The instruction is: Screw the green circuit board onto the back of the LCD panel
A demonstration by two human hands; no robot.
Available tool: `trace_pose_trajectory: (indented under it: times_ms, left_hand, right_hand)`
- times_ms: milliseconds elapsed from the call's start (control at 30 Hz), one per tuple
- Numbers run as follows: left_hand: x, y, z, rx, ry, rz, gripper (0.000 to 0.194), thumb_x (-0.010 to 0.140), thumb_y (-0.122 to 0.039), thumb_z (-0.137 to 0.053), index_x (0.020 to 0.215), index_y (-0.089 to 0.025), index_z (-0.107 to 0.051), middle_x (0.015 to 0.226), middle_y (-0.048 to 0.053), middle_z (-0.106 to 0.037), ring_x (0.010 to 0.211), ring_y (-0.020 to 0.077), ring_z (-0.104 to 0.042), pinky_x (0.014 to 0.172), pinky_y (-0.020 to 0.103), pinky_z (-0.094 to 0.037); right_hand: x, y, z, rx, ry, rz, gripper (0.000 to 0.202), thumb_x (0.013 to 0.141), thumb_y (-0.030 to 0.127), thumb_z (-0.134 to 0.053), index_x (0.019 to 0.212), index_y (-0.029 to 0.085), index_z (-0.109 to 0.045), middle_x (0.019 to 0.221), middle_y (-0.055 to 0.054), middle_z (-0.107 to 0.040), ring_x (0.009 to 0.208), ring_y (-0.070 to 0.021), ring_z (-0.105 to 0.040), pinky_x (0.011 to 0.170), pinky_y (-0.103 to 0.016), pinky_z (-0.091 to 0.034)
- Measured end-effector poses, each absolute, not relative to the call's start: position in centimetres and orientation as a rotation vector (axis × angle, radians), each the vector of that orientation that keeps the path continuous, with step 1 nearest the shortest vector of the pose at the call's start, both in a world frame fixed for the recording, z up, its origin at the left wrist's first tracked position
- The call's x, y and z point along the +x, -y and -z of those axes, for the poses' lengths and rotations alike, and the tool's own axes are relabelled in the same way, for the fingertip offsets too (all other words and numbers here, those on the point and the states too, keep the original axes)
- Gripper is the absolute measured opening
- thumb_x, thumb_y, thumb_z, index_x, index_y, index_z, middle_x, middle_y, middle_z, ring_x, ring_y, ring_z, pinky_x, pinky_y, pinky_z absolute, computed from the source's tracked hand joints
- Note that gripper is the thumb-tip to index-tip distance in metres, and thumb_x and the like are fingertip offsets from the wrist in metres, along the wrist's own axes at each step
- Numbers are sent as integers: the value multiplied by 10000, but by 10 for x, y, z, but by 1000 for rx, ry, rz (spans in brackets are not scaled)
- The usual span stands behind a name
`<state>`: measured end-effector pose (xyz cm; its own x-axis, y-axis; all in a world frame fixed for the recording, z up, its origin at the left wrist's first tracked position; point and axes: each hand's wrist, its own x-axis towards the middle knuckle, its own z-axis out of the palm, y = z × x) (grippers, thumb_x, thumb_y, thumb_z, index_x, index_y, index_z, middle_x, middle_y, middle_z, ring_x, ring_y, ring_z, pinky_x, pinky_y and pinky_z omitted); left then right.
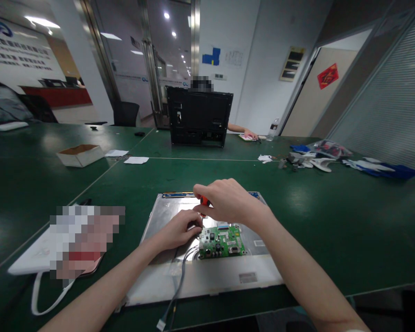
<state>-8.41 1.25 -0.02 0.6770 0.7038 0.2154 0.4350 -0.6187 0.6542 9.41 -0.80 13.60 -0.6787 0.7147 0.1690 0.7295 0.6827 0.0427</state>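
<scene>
A flat silver metal panel (152,288) lies on the green table, with a green circuit board (224,242) on its middle. My right hand (224,198) is closed around a red and black screwdriver (204,201), held upright above the board's upper left corner. Beside that corner my left hand (185,227) has its fingers pressed together near the screwdriver's lower end; what they hold, if anything, is hidden. A dark cable (182,276) runs from the board's left side over the panel's front edge and ends in a white connector (161,324).
Left of the panel lie a white item (31,258) and a pinkish one with a strap. Farther back are an open box (81,156), papers, and a black monitor (198,115) with a person behind it. A bottle (273,130) and plastic bags (328,149) are at the right.
</scene>
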Motion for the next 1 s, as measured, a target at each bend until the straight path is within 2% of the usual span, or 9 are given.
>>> trace_pose_trajectory:
  times_ms: [167,300,367,467,567,767,867,1000]
  left_hand:
    - [-85,-14,6,2349,-864,-694,38,818,-181,-576,851,-170,-590,828,21,-615,767,161,-536,712,274,-411]
    - [-85,-14,5,2358,-886,-663,20,825,-183,-569,828,-174,-586,823,20,-617,763,161,-537,696,270,-405]
    - [-85,-14,4,2362,-889,-659,19,822,-189,-574,824,-174,-586,829,22,-618,768,164,-537,698,273,-406]
    - [-85,-14,5,2348,-873,-675,40,827,-203,-572,845,-170,-588,844,29,-621,782,169,-540,715,281,-415]
    - [-84,-15,7,2319,-871,-685,70,835,-220,-569,874,-168,-594,862,35,-628,794,174,-549,725,287,-428]
    - [-84,-13,2,2303,-889,-639,54,827,-217,-570,835,-175,-604,824,25,-632,769,170,-560,714,283,-437]
    - [-84,-14,3,2304,-883,-648,50,825,-210,-569,833,-171,-601,823,26,-626,769,169,-551,711,282,-436]
    - [-84,-15,8,2299,-863,-683,69,833,-209,-566,877,-169,-601,870,34,-628,806,175,-551,740,291,-434]
  right_hand:
    - [93,9,-135,-1181,2727,204,173,818,275,-515,970,192,-515,806,-24,-666,619,-128,-529,497,-278,-167]
    - [92,7,-134,-1250,2711,247,237,851,418,-516,942,200,-534,792,-27,-670,628,-136,-539,504,-283,-158]
    - [92,6,-134,-1259,2715,248,236,858,427,-510,923,203,-541,784,-24,-666,629,-135,-538,509,-284,-157]
    - [93,8,-136,-1188,2741,196,150,827,315,-530,922,199,-529,813,-18,-662,633,-125,-530,504,-280,-164]
    - [94,10,-136,-1116,2750,151,185,780,247,-544,954,194,-512,856,-18,-666,635,-120,-527,494,-275,-170]
    - [94,8,-135,-1199,2757,158,214,856,404,-517,940,210,-555,799,-26,-665,662,-140,-551,511,-278,-177]
    - [94,8,-135,-1185,2758,153,170,848,315,-510,971,205,-549,829,-28,-672,666,-136,-551,513,-277,-179]
    - [93,11,-136,-1085,2765,125,246,788,235,-522,1030,194,-514,886,-27,-674,666,-132,-547,501,-273,-179]
